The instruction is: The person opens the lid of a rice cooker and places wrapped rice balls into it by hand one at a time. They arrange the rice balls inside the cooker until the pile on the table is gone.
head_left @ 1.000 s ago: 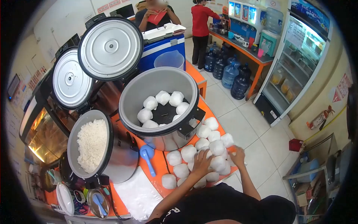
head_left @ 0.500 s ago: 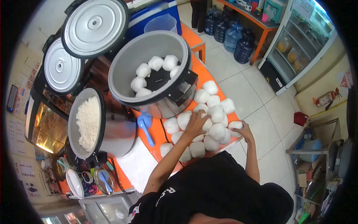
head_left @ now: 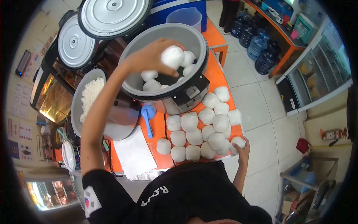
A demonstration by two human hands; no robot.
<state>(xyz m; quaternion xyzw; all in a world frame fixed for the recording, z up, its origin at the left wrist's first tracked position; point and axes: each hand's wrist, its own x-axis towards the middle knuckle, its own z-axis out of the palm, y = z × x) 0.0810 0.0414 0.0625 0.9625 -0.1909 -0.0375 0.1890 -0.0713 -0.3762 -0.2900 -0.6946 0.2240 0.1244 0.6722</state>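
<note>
My left hand is over the wide rice cooker, fingers curled around a white wrapped rice bundle. Inside the cooker, more bundles lie in a ring on the dark bottom, partly covered by my hand and forearm. At the right edge of the orange table, my right hand closes around another bundle. Between the cooker and my body sit several more white bundles, some stacked on others.
A second cooker holds loose white rice. Beside it lie a blue scoop and white paper sheets. Raised lids stand behind. Water jugs, a glass-door fridge and a person's legs are beyond the table.
My left hand has lifted a bundle from the table pile and carried it up and left over the cooker. My right hand stays at a bundle by the table edge. The view has shifted.
</note>
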